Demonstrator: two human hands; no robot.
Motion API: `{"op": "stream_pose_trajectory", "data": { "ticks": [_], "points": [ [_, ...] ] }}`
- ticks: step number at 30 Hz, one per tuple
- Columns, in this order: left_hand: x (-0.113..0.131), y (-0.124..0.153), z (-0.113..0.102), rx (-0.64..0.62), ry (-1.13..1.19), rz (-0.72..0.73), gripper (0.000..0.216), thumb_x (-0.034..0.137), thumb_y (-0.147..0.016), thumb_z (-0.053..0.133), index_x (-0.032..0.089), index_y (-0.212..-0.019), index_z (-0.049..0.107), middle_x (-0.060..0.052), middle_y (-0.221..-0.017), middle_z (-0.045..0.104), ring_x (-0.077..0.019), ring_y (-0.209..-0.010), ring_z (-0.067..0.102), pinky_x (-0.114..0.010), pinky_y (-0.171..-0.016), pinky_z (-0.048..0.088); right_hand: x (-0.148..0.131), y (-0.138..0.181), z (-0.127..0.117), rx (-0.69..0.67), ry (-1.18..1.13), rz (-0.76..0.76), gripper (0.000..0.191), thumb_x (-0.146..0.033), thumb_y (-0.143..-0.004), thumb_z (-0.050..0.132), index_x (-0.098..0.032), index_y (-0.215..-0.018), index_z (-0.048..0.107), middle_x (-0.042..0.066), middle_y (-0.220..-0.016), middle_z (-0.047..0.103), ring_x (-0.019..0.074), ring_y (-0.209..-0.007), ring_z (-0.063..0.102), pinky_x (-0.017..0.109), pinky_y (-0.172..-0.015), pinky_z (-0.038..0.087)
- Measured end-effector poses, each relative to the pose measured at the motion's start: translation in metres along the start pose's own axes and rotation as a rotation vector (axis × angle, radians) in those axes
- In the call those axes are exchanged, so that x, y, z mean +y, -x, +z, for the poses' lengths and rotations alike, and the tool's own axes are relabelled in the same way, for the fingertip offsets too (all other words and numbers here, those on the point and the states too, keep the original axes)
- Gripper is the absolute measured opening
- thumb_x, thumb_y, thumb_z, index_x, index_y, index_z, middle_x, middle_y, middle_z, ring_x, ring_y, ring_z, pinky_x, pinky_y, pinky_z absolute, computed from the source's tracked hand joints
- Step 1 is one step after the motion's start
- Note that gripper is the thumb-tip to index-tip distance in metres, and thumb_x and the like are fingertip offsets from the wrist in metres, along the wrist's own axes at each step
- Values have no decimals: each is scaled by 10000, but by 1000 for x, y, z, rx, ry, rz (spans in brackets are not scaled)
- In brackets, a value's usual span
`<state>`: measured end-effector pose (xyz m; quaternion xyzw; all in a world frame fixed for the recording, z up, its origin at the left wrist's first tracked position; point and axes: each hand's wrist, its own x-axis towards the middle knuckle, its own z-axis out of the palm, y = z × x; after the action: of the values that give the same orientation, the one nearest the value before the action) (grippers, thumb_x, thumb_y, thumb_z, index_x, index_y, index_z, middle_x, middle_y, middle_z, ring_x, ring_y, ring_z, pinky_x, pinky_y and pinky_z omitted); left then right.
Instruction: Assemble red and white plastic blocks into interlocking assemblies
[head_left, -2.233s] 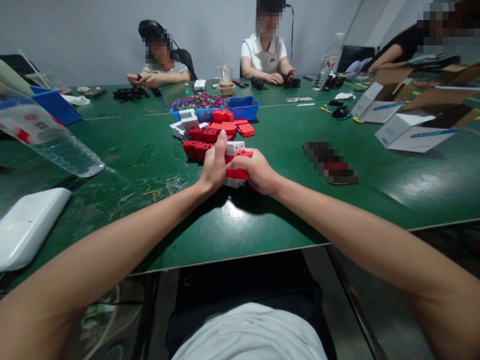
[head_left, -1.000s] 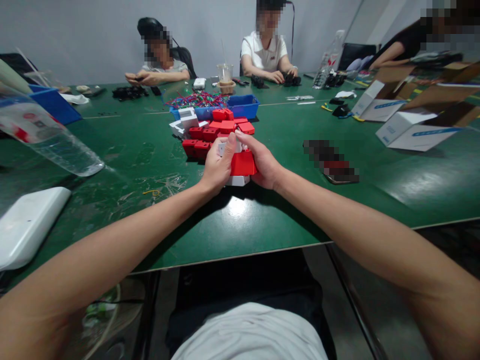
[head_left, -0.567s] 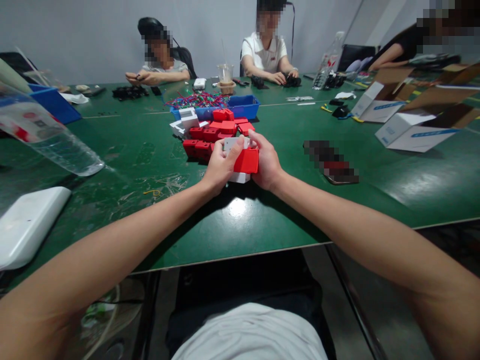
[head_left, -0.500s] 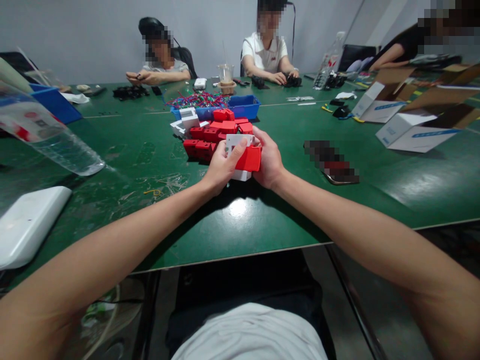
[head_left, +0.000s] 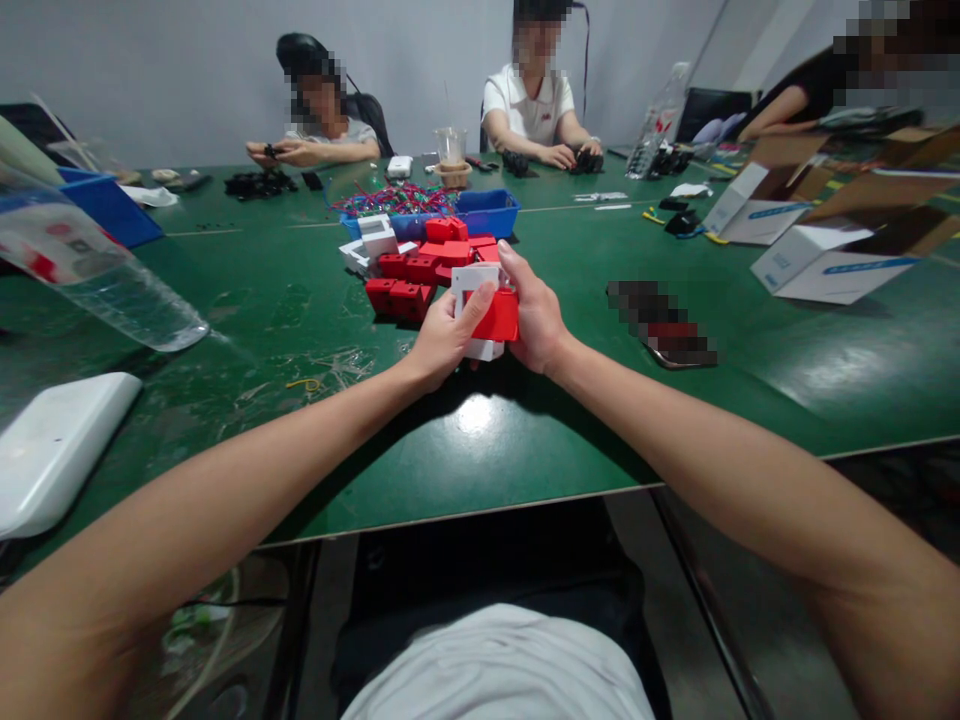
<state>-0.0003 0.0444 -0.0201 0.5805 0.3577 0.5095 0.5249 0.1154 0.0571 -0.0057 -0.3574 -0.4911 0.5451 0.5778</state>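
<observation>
Reference item: one blue tray (head_left: 495,212) on the green desk (head_left: 525,440). All positions below are given from this tray.

**Count**
- One red-and-white assembly (head_left: 496,316), held above the desk on the near side of the tray.
- One pile of red housings (head_left: 420,270), touching the tray's near wall. About seven can be told apart (the rest overlap).
- Two or three white housings (head_left: 373,244) at the pile's left edge, by the tray's near-left corner.
- One bundle of coloured wires (head_left: 394,200) inside the tray.
- One clear cup (head_left: 450,148) just behind the tray.
- Two white cartons (head_left: 821,262), well to the right of the tray.
- One clear bottle (head_left: 105,285), well to the left of the tray, and one white slab (head_left: 52,450) nearer than the bottle.
- Three other people (head_left: 534,115) are seated beyond the tray.

**Hands**
- Left hand (head_left: 439,345): the thumb is pressed flat on the near face of the assembly. The remaining fingers are curled underneath it and mostly hidden.
- Right hand (head_left: 538,318): the fingers (head_left: 514,263) are closed round the far right side of the assembly, with one laid along the upper edge of its white part.

**Markings**
- Each carton carries a blue stripe. Its print is too small to read.
- The bottle label is red and white, and blurred.
</observation>
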Motion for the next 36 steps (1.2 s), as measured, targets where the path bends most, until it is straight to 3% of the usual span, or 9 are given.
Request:
{"op": "stream_pose_trajectory", "data": {
  "ticks": [5,10,15,21,24,27,31,36],
  "points": [
    [0,1,1,16,-7,23,587,751,-816,572,187,-983,577,0,-600,629,-106,-395,524,-231,-364,384,-10,2,0,-113,34,48,636,-758,-781,550,-171,-998,664,67,-822,645,233,-779,678,353,-671,534],
    [1,3,2,21,0,30,590,749,-850,520,205,-1075,563,3,-582,619,-120,-398,544,-226,-373,370,-19,3,-3,-227,-47,192,566,-735,-758,567,-200,-901,684,66,-810,678,238,-740,664,374,-647,533],
    [2,6,3,34,-39,47,587,734,-844,548,211,-1112,554,3,-623,626,-110,-408,535,-224,-389,388,-22,1,-7,-263,-86,229,522,-712,-781,566,-220,-899,693,39,-777,675,225,-790,662,344,-680,533],
    [1,6,2,28,-91,95,560,704,-867,542,214,-1138,554,-16,-711,651,-123,-478,571,-249,-461,461,-26,1,-8,-208,-31,166,470,-643,-779,629,-198,-908,703,50,-776,689,234,-798,667,352,-688,542],
    [-1,4,1,51,-146,209,580,704,-853,566,198,-1136,571,-67,-942,693,-170,-747,666,-294,-677,541,-26,1,-8,-184,-5,160,468,-630,-780,629,-193,-922,717,55,-795,710,243,-841,679,367,-738,557],
    [-2,4,1,85,-225,311,618,716,-838,576,182,-1149,571,-93,-1078,681,-216,-966,656,-348,-857,527,-26,3,-7,-224,-21,141,416,-577,-810,601,-201,-933,732,50,-869,737,236,-914,687,370,-824,555],
    [-1,7,3,174,-251,305,552,676,-812,643,190,-1066,582,-68,-1025,685,-204,-938,656,-336,-847,521,-24,6,-3,-199,2,19,368,-519,-838,575,-205,-907,755,33,-951,756,226,-986,683,364,-909,532],
    [2,11,12,252,-54,161,574,671,-750,711,173,-1001,574,-51,-921,687,-166,-788,663,-289,-711,531,-18,9,1,-183,124,-82,368,-501,-852,565,-199,-836,774,28,-954,763,222,-1025,677,343,-945,508]
  ]
}}
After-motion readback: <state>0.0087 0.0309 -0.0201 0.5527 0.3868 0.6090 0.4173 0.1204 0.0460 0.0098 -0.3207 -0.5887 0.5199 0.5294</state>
